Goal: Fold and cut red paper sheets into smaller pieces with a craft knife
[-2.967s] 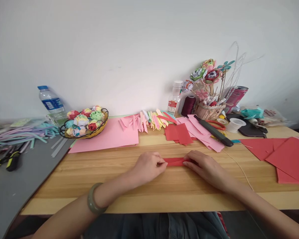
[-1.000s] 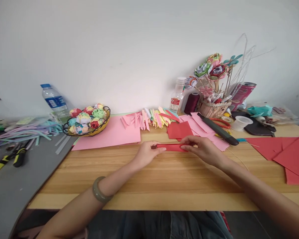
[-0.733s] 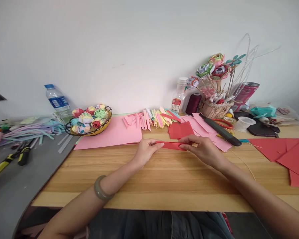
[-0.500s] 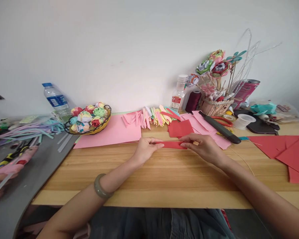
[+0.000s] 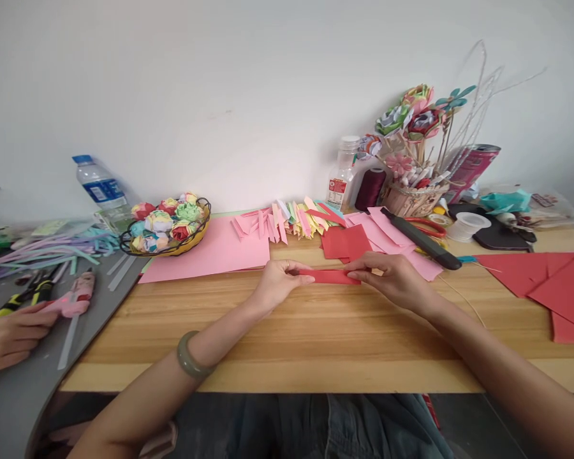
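Note:
A narrow folded strip of red paper [image 5: 331, 276] is stretched level between my two hands, just over the wooden table. My left hand [image 5: 282, 280] pinches its left end between thumb and fingers. At the right end, my right hand [image 5: 382, 274] grips it the same way. Right behind the strip lie red paper squares [image 5: 346, 243]. A row of folded paper pieces [image 5: 289, 222] in pink, yellow and green sits farther back, partly on a large pink sheet [image 5: 220, 245].
A basket of paper flowers [image 5: 191, 245] stands at left, a utility knife [image 5: 421, 239] and large red sheets [image 5: 567, 293] at right. Bottles, thread and a flower pot [image 5: 414, 199] line the wall. At far left, another person's hand [image 5: 14, 338] touches a pink glue gun [image 5: 79, 293].
At far left, the other person's hand and the glue gun have moved; the gun now rests on the grey table. My hands keep the red strip in nearly the same position.

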`<state>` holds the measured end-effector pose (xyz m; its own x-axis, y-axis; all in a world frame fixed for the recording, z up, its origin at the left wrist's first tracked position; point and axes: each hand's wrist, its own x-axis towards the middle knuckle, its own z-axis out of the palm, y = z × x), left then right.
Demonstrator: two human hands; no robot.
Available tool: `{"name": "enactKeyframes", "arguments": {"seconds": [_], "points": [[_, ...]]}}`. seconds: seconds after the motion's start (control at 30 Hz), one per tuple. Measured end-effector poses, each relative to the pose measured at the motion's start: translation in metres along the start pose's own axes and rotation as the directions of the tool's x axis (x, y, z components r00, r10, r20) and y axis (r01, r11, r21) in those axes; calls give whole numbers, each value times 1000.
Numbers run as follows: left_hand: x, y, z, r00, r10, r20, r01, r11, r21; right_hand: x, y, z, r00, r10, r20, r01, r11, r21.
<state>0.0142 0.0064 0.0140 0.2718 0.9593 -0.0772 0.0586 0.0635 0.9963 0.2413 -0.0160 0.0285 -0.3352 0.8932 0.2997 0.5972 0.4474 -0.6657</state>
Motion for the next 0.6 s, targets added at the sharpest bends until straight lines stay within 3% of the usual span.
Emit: {"name": "enactKeyframes", "arguments": {"seconds": [0.47,0.53,0.6], "points": [[1,-3,-13,973,223,65,-231,913,335,-4,3,0,984,-179,-8,178,981,-73],[1,-2,-16,951,295,93,-308,874,377,-4,4,0,968,-251,-3,249,961,-123],[1,-2,-19,873,457,169,-483,763,430,-3,5,0,946,-324,16,322,929,-181]]}}
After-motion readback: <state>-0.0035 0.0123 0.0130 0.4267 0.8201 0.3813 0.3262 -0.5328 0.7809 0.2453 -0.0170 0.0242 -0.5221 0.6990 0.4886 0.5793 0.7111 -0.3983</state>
